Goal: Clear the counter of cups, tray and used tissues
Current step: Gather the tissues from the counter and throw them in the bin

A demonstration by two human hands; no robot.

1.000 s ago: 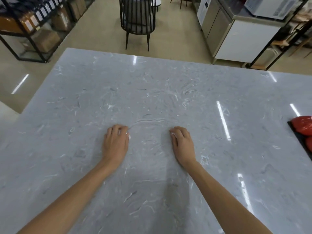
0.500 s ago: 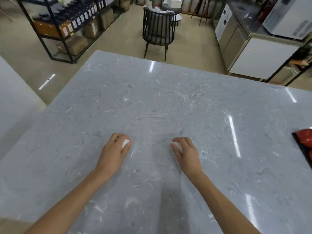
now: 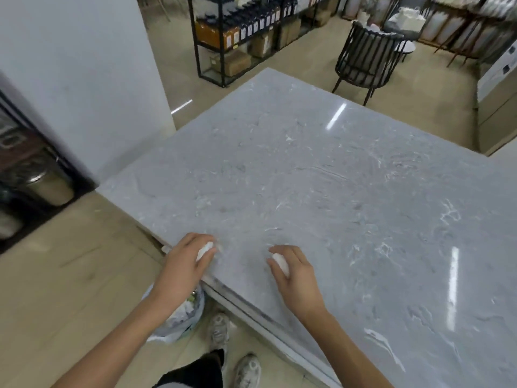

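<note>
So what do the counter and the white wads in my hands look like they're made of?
Counter: polished grey stone, likely marble or quartz, judging by white veins and sharp light reflections. White wads in the left hand and right hand: soft crumpled paper, probably tissue, matte, mostly hidden by fingers.

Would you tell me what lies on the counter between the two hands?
Nothing: in the head view the stretch of counter between the left hand and the right hand is bare marble; each hand holds a white tissue wad.

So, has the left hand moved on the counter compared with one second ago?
Yes. The left hand, closed on a tissue, now sits at the counter's near edge, over the floor bag; earlier it lay well inside the counter.
</note>
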